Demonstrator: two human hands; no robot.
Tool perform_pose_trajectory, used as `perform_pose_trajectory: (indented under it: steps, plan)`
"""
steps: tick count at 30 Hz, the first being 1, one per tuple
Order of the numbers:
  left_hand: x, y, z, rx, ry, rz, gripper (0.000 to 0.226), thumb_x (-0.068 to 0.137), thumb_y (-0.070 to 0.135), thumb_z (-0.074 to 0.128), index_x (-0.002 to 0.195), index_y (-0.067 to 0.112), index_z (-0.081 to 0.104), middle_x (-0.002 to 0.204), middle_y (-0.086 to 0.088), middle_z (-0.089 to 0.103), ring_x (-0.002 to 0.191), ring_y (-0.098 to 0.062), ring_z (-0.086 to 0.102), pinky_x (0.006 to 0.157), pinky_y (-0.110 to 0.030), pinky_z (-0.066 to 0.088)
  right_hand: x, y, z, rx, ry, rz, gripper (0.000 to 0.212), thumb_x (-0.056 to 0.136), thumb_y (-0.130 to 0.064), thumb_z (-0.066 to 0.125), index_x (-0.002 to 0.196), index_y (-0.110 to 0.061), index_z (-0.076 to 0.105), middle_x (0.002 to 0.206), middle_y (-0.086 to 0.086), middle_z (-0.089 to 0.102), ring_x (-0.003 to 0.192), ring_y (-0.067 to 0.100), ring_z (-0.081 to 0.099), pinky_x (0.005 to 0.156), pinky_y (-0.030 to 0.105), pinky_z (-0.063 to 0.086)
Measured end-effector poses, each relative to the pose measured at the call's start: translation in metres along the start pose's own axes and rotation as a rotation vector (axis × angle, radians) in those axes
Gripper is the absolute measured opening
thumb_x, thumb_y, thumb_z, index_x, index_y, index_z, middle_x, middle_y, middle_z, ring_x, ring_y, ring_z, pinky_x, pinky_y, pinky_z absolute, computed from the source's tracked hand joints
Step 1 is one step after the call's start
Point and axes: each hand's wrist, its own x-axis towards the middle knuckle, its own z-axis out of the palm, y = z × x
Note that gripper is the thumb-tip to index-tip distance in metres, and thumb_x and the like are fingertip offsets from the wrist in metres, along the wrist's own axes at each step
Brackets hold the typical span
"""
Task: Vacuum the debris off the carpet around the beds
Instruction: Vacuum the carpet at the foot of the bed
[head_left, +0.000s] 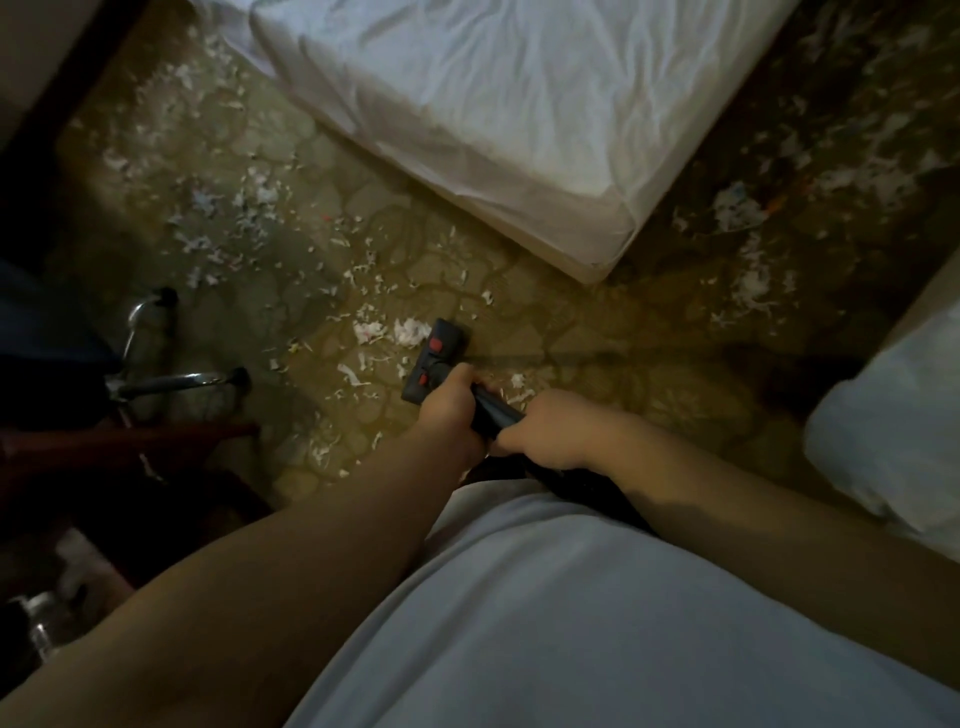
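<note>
White shredded-paper debris (410, 332) littered the olive patterned carpet (597, 374) on both sides of the white-sheeted bed (519, 104). Only a patch below the bed's corner looked clean, so most work seemingly remained. The left grip (452, 410) and right grip (550, 431) curled round the black vacuum wand (493, 410).
</note>
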Motion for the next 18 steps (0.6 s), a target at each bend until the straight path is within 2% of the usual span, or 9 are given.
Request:
perform_pose_trajectory:
  steps: [3,8,13,16,18]
  plan:
    - [-0.003,-0.007,-0.003,-0.049,-0.010,0.004,0.013,0.097,0.015,0.051,0.085,0.009,0.053,0.065,-0.004,0.053,0.060,-0.019,0.046,0.060,-0.032,0.044,-0.005,0.000,0.003,-0.016,-0.008,-0.018,0.036,0.084,-0.042,0.077,0.105,-0.016,0.063,0.098,0.009,0.068,0.087,0.025,0.068,0.083,0.041,0.058]
    - [-0.016,-0.038,0.001,-0.127,-0.007,0.006,0.012,0.098,0.013,0.051,0.087,0.009,0.055,0.066,-0.004,0.051,0.061,-0.018,0.047,0.059,-0.032,0.044,-0.016,0.021,0.012,-0.048,-0.002,-0.006,0.038,0.080,-0.043,0.079,0.099,-0.013,0.065,0.094,0.010,0.069,0.078,0.024,0.066,0.063,0.033,0.050]
    - [-0.040,-0.087,0.021,-0.166,-0.036,0.049,0.005,0.098,0.012,0.053,0.096,0.008,0.057,0.065,-0.004,0.055,0.058,-0.017,0.051,0.057,-0.030,0.046,-0.048,0.070,0.017,-0.030,0.035,0.003,0.033,0.080,-0.042,0.082,0.089,-0.016,0.063,0.085,0.007,0.064,0.069,0.021,0.061,0.057,0.030,0.042]
    - [-0.057,-0.125,0.034,-0.165,-0.050,0.042,0.008,0.098,0.013,0.054,0.092,0.008,0.056,0.063,-0.003,0.054,0.052,-0.016,0.052,0.053,-0.028,0.048,-0.076,0.106,0.023,-0.010,0.049,0.019,0.031,0.081,-0.039,0.082,0.091,-0.016,0.064,0.084,0.007,0.067,0.068,0.021,0.063,0.056,0.029,0.044]
    - [-0.066,-0.151,0.045,-0.156,-0.074,0.031,0.009,0.096,0.013,0.054,0.089,0.008,0.055,0.061,-0.003,0.054,0.053,-0.016,0.052,0.056,-0.029,0.049,-0.091,0.133,0.026,0.032,0.057,0.043,0.033,0.081,-0.038,0.083,0.095,-0.012,0.068,0.084,0.010,0.073,0.069,0.025,0.071,0.059,0.031,0.053]
